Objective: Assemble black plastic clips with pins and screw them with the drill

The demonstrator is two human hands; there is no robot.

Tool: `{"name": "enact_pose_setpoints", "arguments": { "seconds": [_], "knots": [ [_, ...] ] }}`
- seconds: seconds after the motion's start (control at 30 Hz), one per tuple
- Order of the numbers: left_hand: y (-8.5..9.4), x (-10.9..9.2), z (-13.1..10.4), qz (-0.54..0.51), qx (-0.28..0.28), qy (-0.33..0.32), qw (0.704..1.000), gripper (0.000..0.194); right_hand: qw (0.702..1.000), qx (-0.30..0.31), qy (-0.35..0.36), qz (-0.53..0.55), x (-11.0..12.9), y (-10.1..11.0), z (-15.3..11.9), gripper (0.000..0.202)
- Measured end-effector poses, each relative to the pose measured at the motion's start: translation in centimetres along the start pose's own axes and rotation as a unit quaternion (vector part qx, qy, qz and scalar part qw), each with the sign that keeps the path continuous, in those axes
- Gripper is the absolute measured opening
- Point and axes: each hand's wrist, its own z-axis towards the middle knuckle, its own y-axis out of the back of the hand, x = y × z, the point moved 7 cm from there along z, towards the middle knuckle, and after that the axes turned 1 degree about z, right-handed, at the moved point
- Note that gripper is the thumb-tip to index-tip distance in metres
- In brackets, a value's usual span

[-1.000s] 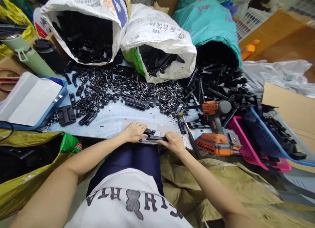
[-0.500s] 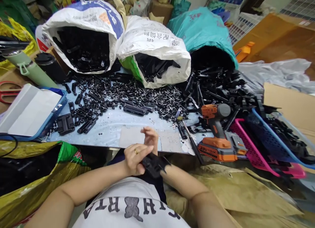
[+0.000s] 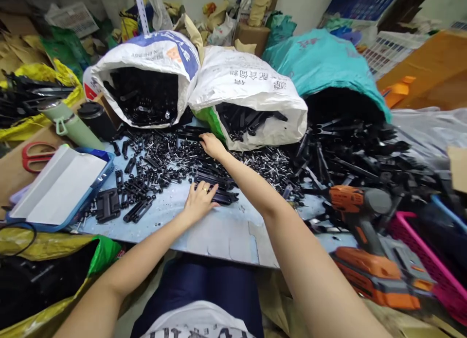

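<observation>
Stacked clutter is filling the background, and a pale blue desk (image 3: 168, 214) is stretching out before it. Three sacks are slumping along the far side: a blue-and-white sack (image 3: 142, 56), a white sack (image 3: 248, 87) and a teal sack (image 3: 328, 61), with black pieces showing in the first two mouths. Out right, a pink basket (image 3: 434, 267) is sitting beside an orange drill (image 3: 361, 231).

And now the hands! The left hand (image 3: 199, 203) is lying palm down mid-desk, fingers well spread, gripping nothing, its tips seemingly touching the near side of some black parts (image 3: 225, 197). Beyond it, the right hand (image 3: 212, 146) is resting by a long bar (image 3: 189, 132) in front of the sacks, fingers bent; whether they are pinching it, we cannot tell.

Those parts are lying side by side, roughly left to right, and they are looking like moulded plastic: probably light, stiff, a touch slippery, tough rather than fragile. Best hold is probably waiting at mid-length, thumb on one long side, fingers opposite. Smallest of all, screws (image 3: 277, 165) are lying loose behind, possibly snagging a careless fingertip.
</observation>
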Motion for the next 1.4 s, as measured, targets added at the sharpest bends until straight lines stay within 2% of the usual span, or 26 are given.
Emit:
{"name": "enact_pose_setpoints", "arguments": {
  "seconds": [0.1,0.23,0.3,0.37,0.43,0.5,0.6,0.7,0.8,0.9,1.0,1.07,1.1,1.17,1.23,1.3,1.33,1.4],
  "knots": [
    [1.2,2.6,-1.6,0.001,-0.03,0.059,0.998,0.055,0.999,0.0,-0.05,0.0,0.0,-1.9,4.2,0.036],
    [3.0,9.1,-3.9,0.025,-0.073,0.21,0.975,0.047,0.997,0.015,-0.076,-0.006,0.1,-3.4,7.0,0.028],
    [3.8,12.9,-3.4,0.035,-0.098,0.275,0.956,0.046,0.997,0.027,-0.075,-0.013,0.4,-3.5,7.5,0.03],
    [4.2,16.4,-1.6,0.04,-0.111,0.324,0.939,0.042,0.996,0.042,-0.078,-0.022,0.7,-3.3,7.5,0.037],
    [3.9,19.5,0.9,0.048,-0.097,0.378,0.92,0.037,0.994,0.051,-0.087,-0.034,0.9,-2.7,6.9,0.042],
    [2.9,21.6,3.5,0.044,-0.042,0.412,0.909,0.033,0.993,0.037,-0.104,-0.029,0.8,-1.4,5.6,0.04],
    [1.6,22.7,6.1,0.05,0.022,0.407,0.912,0.028,0.991,-0.021,-0.126,0.036,0.4,1.1,1.8,0.031],
    [1.9,22.8,6.5,0.058,0.006,0.392,0.918,0.027,0.982,-0.077,-0.076,0.155,1.1,3.5,-4.1,0.045],
    [3.5,22.3,4.8,0.03,-0.094,0.402,0.91,0.028,0.965,-0.078,-0.012,0.252,2.8,4.9,-11.4,0.061],
    [5.5,20.5,1.8,-0.047,-0.225,0.398,0.888,0.027,0.962,-0.015,0.047,0.268,4.9,4.9,-19.0,0.049],
    [7.2,16.6,-1.6,-0.144,-0.334,0.345,0.865,0.029,0.967,0.08,0.115,0.212,6.6,3.6,-25.9,0.032],
    [7.8,13.2,-3.9,-0.209,-0.372,0.299,0.854,0.031,0.977,0.101,0.115,0.148,6.5,2.6,-29.3,0.03],
    [7.9,11.4,-4.9,-0.244,-0.373,0.278,0.851,0.032,0.985,0.091,0.086,0.119,6.0,2.3,-30.4,0.032],
    [7.4,8.0,-6.2,-0.313,-0.336,0.251,0.852,0.035,0.996,0.037,-0.039,0.066,4.3,2.0,-31.9,0.031],
    [6.3,4.9,-7.1,-0.358,-0.264,0.244,0.862,0.035,0.979,-0.008,-0.201,0.018,2.8,1.9,-32.9,0.046],
    [5.3,2.1,-7.7,-0.369,-0.19,0.238,0.878,0.029,0.951,-0.009,-0.31,-0.005,2.5,1.4,-33.6,0.067],
    [4.8,0.8,-7.9,-0.37,-0.154,0.228,0.888,0.027,0.943,0.0,-0.332,0.007,2.8,1.1,-33.7,0.067],
    [3.8,-1.6,-8.4,-0.39,-0.083,0.197,0.896,0.03,0.941,-0.002,-0.323,0.099,3.8,0.6,-33.3,0.055]
  ]
}}
